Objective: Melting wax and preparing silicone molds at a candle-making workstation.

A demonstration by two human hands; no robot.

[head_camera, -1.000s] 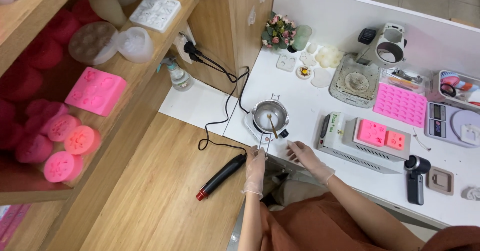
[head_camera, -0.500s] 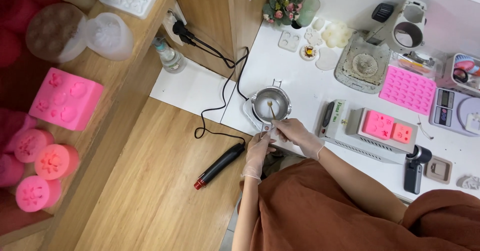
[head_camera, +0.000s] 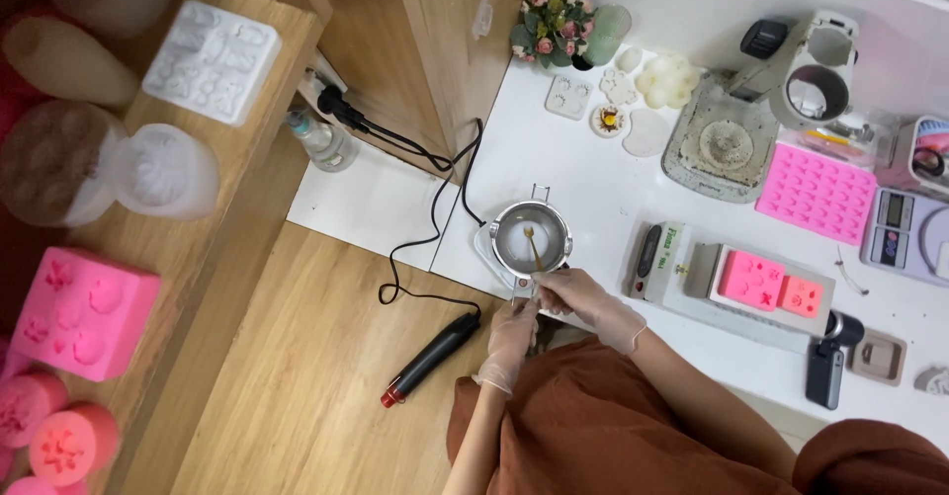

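Metal melting pot w/ stirring stick, on small white hotplate at the white table's near edge.
Head view: both gloved hands at the pot's wire handle; right hand closed, pinching it by the stick's base, left hand curled just under, prob. steadying, grip not clear. Black heat gun lies on floor beside. Vs 0.5 s ago: hands barely shifted, view drifted right.
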